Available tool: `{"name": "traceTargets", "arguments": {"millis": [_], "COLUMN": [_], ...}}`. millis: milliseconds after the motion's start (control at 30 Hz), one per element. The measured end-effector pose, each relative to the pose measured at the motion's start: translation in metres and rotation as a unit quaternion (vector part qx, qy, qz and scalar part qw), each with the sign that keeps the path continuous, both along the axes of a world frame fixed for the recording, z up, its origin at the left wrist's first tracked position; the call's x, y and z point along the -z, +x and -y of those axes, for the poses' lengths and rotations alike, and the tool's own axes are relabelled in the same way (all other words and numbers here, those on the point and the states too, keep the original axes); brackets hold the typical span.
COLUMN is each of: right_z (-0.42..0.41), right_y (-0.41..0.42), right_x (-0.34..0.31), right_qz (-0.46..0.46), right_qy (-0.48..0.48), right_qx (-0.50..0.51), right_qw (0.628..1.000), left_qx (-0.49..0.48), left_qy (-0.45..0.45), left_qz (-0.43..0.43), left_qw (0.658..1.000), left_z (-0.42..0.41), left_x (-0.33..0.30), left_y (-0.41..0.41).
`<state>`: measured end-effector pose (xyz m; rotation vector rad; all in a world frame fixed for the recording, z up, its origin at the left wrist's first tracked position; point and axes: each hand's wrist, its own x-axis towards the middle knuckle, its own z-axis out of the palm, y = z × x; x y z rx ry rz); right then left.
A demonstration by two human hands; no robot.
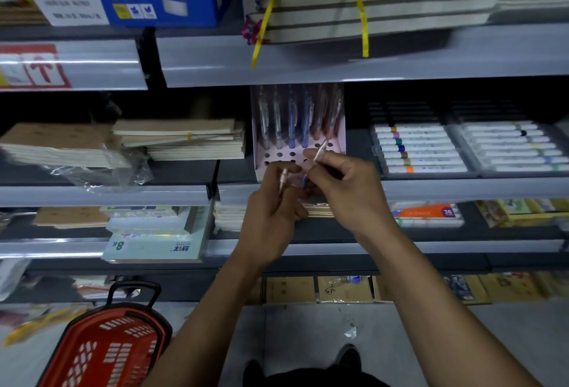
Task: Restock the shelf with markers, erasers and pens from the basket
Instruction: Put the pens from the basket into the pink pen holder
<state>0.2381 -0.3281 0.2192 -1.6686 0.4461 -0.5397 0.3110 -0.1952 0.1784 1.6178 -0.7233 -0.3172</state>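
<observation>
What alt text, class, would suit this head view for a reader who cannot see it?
Two hands hold pens before a pink pen display box on a shop shelf: the right hand pinches one pen, the left hand grips others. A red basket stands below.

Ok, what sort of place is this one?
Most likely a stationery shop aisle: tiered shelves with price strips, marker sets, stacked notebooks, and a red shopping basket on the floor.

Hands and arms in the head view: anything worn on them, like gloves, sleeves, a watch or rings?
Nothing worn shows. The left hand and right hand are bare, without gloves, and both forearms are uncovered down to the bottom edge of the picture. No watch, band or ring is visible, though the picture is dim and slightly blurred.
</observation>
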Motion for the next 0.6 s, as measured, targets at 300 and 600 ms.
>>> {"name": "traceTargets", "arguments": {"millis": [300,600], "right_z": [0.022,0.032], "right_y": [0.009,0.027], "right_x": [-0.021,-0.014], "right_qz": [0.115,0.14], "right_qy": [-0.056,-0.117], "right_qx": [0.205,0.282], "right_qw": [0.97,0.942], "left_qx": [-0.1,-0.094], "left_qy": [0.135,0.155], "left_qz": [0.113,0.11], "left_qw": [0.979,0.977], "left_z": [-0.003,-0.007], "left_x": [0.002,0.0], "left_y": [0.012,0.012]}}
